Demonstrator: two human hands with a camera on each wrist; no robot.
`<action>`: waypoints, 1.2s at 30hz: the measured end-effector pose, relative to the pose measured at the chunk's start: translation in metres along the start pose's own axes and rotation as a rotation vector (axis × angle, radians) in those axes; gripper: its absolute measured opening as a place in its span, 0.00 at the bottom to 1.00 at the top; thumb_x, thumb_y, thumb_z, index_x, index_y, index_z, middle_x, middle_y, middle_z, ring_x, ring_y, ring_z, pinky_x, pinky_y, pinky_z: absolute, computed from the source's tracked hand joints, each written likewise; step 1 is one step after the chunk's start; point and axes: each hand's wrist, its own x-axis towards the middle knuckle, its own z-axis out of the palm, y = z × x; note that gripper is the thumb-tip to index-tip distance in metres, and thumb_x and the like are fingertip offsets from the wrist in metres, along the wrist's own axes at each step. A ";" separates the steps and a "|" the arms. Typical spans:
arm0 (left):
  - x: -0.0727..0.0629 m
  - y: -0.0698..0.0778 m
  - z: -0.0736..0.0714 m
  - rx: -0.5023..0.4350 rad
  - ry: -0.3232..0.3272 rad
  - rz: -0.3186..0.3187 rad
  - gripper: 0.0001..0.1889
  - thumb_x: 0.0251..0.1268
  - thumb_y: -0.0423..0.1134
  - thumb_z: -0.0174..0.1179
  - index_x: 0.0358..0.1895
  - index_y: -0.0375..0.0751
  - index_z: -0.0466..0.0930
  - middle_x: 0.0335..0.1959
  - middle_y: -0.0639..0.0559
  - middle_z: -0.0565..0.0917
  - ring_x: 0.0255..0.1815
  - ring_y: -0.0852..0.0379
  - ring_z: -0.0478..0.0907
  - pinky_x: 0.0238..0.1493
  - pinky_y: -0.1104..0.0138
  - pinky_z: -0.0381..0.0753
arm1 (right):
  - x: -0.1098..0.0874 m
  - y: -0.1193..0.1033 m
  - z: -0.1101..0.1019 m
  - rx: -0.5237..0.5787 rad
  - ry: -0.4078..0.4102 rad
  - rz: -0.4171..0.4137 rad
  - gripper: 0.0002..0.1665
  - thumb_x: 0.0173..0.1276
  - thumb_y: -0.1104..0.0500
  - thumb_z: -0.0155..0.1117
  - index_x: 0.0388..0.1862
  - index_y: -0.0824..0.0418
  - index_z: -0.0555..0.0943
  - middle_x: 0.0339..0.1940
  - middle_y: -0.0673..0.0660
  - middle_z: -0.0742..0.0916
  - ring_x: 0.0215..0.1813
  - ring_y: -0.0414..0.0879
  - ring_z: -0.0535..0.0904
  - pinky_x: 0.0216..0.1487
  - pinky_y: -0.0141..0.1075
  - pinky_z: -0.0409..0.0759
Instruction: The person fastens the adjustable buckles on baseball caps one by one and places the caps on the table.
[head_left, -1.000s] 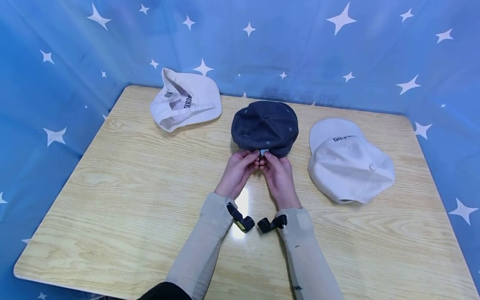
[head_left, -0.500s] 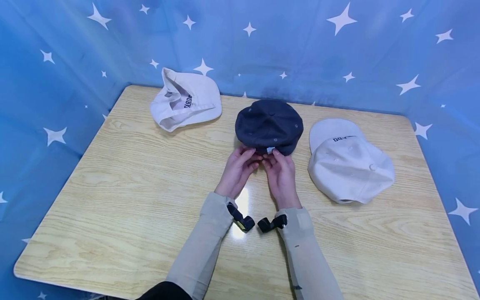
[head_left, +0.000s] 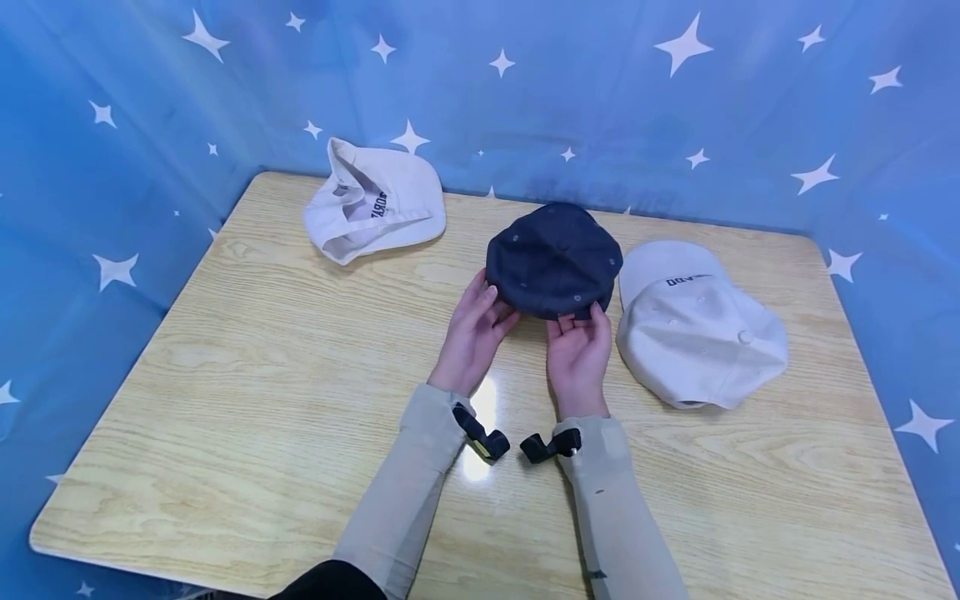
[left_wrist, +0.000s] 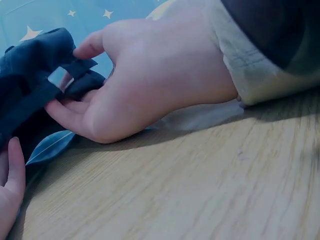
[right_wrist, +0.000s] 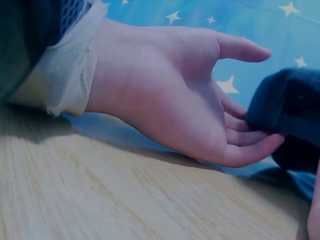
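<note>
A dark navy cap (head_left: 555,262) is held crown up above the table's back half, its brim out of sight in the head view. My right hand (head_left: 579,358) pinches its near rim, thumb on the outside and fingers underneath. A shiny buckle (left_wrist: 61,78) on the back strap shows beside that hand in the left wrist view. At the rim's left side is my left hand (head_left: 468,337). The right wrist view has the left thumb (right_wrist: 245,49) raised off the cap, the other fingers reaching under its edge.
To the left behind lies a white cap (head_left: 408,196) tipped over, its inside showing. Another white cap (head_left: 705,333) sits crown up just right of the navy one. A blue curtain (head_left: 600,100) with white stars hangs behind the wooden table (head_left: 247,400).
The navy cap has shifted right, and its buckle has gone from the head view. My hands, which met at the buckle, have spread apart along the rim; the left thumb has come off.
</note>
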 end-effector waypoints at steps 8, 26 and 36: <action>0.002 -0.003 -0.001 0.052 0.012 0.008 0.25 0.62 0.40 0.54 0.63 0.44 0.62 0.60 0.45 0.68 0.54 0.53 0.68 0.52 0.58 0.67 | -0.001 0.000 0.003 -0.115 0.030 -0.209 0.33 0.63 0.64 0.53 0.65 0.47 0.57 0.54 0.53 0.74 0.46 0.46 0.73 0.49 0.38 0.69; 0.002 -0.007 0.003 0.118 0.031 0.077 0.24 0.64 0.35 0.51 0.60 0.26 0.61 0.61 0.43 0.67 0.62 0.56 0.62 0.63 0.65 0.55 | -0.015 0.002 0.017 -0.982 0.175 -0.557 0.26 0.71 0.63 0.40 0.67 0.59 0.56 0.71 0.47 0.53 0.67 0.29 0.46 0.63 0.23 0.49; 0.000 -0.004 0.000 0.145 0.002 0.021 0.23 0.65 0.38 0.49 0.59 0.25 0.63 0.59 0.40 0.68 0.63 0.50 0.62 0.64 0.60 0.56 | -0.042 0.007 0.062 -1.089 -0.190 -0.884 0.22 0.66 0.74 0.41 0.58 0.72 0.66 0.61 0.62 0.71 0.65 0.48 0.61 0.66 0.39 0.52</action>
